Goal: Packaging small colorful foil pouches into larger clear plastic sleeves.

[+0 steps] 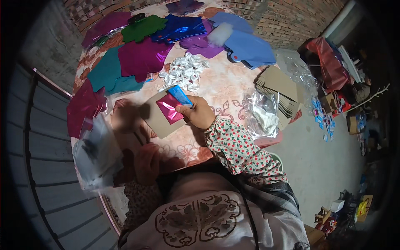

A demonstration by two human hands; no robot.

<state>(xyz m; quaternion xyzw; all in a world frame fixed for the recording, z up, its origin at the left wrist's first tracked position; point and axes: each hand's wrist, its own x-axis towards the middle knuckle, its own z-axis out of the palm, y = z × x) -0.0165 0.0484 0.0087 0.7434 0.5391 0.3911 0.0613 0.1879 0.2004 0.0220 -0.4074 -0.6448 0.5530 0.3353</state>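
My right hand point(199, 113), in a flowered sleeve, grips a tan cardboard piece point(156, 119) over the near part of the table. Its thumb presses a folded shiny pink foil sheet point(168, 109) and a narrow blue packet point(180, 96) against the card. Lower down, my left hand point(146, 164) is in shadow and smeared by motion close to the table's near edge, so its fingers do not show clearly. Clear plastic bags point(98, 152) lie beside it at the left edge. Behind the card is a heap of small white ribbon-like coils point(185, 71).
Stacks of folded foil in magenta point(143, 58), teal point(114, 71), green point(143, 28) and blue point(250, 48) cover the far and left table. More cardboard pieces point(281, 89) and a clear bag with white contents point(264, 116) lie right. Small blue packets point(324, 118) are scattered on the floor.
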